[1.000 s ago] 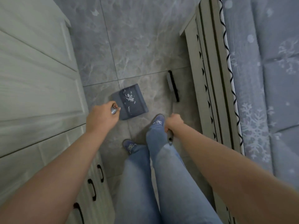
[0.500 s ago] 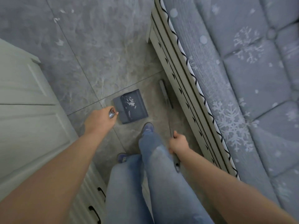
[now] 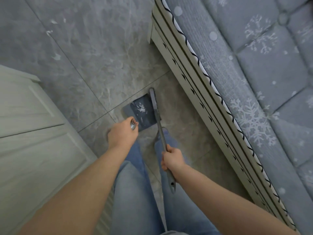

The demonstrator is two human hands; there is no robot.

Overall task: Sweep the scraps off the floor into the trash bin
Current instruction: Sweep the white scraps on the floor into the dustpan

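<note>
A dark blue dustpan (image 3: 142, 114) lies on the grey tiled floor, with white paper scraps (image 3: 141, 108) lying in it. My left hand (image 3: 122, 133) is closed around the top of the dustpan's metal handle. My right hand (image 3: 171, 158) grips the grey broom handle (image 3: 161, 138), and the narrow broom head (image 3: 153, 102) rests against the dustpan's right edge. More white scraps (image 3: 56, 56) lie on the floor at the far left. No trash bin is in view.
A bed (image 3: 254, 82) with a pale frame and grey snowflake mattress runs along the right. A white cabinet (image 3: 33, 133) stands on the left. My legs in blue jeans (image 3: 135, 192) fill the narrow floor strip between them.
The broom head has swung left from beside the bed until it touches the dustpan's right edge. The view has shifted toward the bed. My left hand keeps its hold on the dustpan handle.
</note>
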